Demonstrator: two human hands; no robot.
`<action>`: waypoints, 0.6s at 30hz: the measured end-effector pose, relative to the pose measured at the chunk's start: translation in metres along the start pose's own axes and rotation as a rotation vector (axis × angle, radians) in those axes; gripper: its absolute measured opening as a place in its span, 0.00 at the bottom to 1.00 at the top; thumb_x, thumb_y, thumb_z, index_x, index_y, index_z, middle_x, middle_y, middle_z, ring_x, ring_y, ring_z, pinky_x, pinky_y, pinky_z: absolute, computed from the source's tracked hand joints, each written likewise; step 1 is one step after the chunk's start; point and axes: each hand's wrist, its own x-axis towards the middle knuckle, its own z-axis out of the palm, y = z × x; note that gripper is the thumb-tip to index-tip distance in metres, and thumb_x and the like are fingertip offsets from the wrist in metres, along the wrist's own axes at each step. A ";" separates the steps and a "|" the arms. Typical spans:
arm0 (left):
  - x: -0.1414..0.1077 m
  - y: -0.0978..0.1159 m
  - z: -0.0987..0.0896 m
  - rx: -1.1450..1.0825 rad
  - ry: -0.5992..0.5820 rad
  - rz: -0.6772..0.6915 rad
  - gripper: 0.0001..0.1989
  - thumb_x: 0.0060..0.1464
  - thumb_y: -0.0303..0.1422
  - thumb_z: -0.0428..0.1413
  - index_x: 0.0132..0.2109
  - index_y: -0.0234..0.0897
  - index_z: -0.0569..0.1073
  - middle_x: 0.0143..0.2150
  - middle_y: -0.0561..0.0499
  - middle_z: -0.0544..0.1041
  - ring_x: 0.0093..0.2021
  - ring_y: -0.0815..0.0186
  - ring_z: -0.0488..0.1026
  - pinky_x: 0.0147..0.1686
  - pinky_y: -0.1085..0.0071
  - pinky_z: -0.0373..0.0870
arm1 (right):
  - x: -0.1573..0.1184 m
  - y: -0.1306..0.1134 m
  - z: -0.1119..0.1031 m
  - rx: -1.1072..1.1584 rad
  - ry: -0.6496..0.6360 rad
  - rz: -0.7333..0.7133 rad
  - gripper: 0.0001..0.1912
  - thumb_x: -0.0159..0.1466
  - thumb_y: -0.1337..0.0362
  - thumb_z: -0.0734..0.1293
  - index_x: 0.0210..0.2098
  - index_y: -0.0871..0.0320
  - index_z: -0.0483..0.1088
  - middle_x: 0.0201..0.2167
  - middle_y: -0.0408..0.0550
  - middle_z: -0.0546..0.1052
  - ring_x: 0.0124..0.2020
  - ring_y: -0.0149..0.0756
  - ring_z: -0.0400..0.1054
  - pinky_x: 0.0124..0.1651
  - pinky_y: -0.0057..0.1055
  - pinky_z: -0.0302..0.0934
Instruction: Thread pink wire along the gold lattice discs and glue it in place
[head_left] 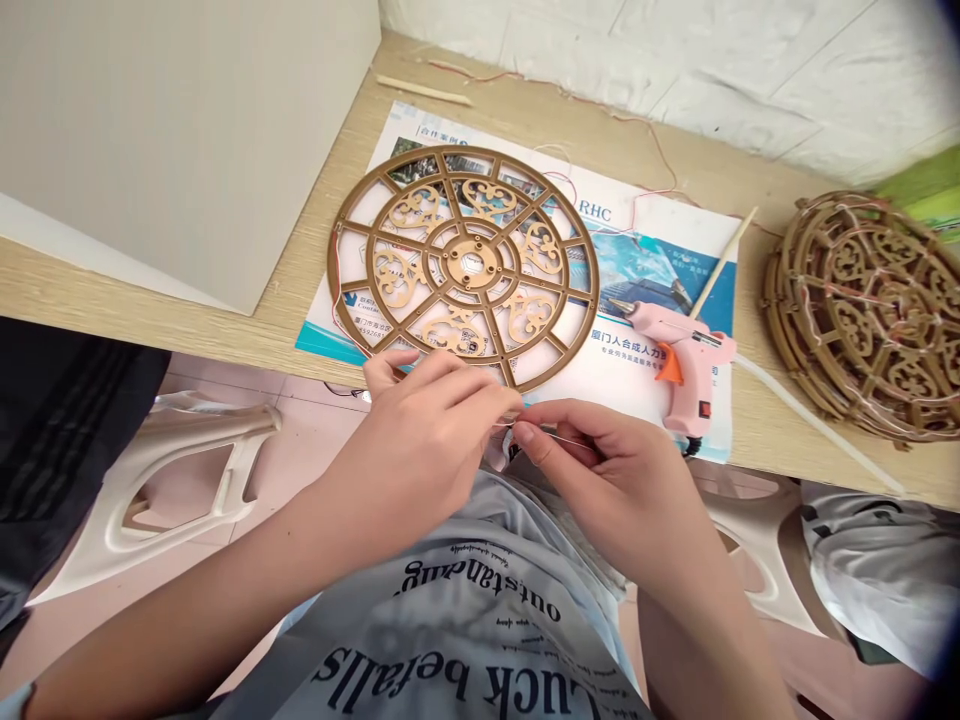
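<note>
A round bronze-coloured openwork disc (472,262) with scroll ornaments lies on a printed sheet (637,210). A thin red wire (335,285) runs along its left rim. In front of the disc's near edge, my left hand (431,440) and my right hand (600,465) meet, fingers pinched on a thin pale wire (555,434) that stretches between them. Part of the wire is hidden by my fingers. To the right of the disc lies a pink glue gun (686,350) with an orange trigger, its nozzle pointing left.
Several similar discs (870,310) with wires are stacked at the right. A large pale panel (180,130) stands at the left. One thin stick (724,262) leans by the glue gun; another strip (424,91) lies near the wall. Plastic stools (180,475) are below the table edge.
</note>
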 end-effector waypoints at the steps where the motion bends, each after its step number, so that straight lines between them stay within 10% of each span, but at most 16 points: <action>1: 0.000 -0.001 0.000 -0.001 0.010 0.005 0.13 0.70 0.20 0.54 0.51 0.41 0.78 0.51 0.52 0.84 0.52 0.60 0.75 0.58 0.51 0.53 | 0.000 0.000 0.000 0.004 -0.013 0.006 0.14 0.73 0.55 0.70 0.43 0.58 0.85 0.19 0.39 0.63 0.22 0.28 0.53 0.25 0.28 0.47; 9: 0.005 -0.004 0.005 0.031 0.067 0.032 0.09 0.72 0.24 0.55 0.45 0.39 0.79 0.47 0.52 0.84 0.53 0.60 0.75 0.59 0.50 0.54 | -0.002 0.005 0.003 0.040 -0.022 0.025 0.15 0.73 0.54 0.69 0.44 0.58 0.83 0.21 0.42 0.67 0.24 0.29 0.56 0.25 0.28 0.49; 15: -0.026 0.007 -0.003 -0.283 0.415 0.054 0.13 0.63 0.18 0.56 0.49 0.37 0.79 0.45 0.48 0.81 0.46 0.64 0.77 0.48 0.63 0.72 | 0.010 0.001 -0.006 0.139 -0.059 0.090 0.14 0.71 0.53 0.72 0.39 0.59 0.81 0.21 0.41 0.66 0.22 0.27 0.54 0.23 0.27 0.47; 18: -0.049 0.003 0.007 -0.603 0.227 -0.165 0.10 0.66 0.21 0.56 0.47 0.37 0.80 0.37 0.52 0.81 0.37 0.71 0.77 0.38 0.74 0.73 | 0.018 0.004 -0.013 0.146 -0.072 0.108 0.15 0.70 0.52 0.73 0.39 0.58 0.82 0.23 0.44 0.72 0.24 0.29 0.58 0.25 0.27 0.51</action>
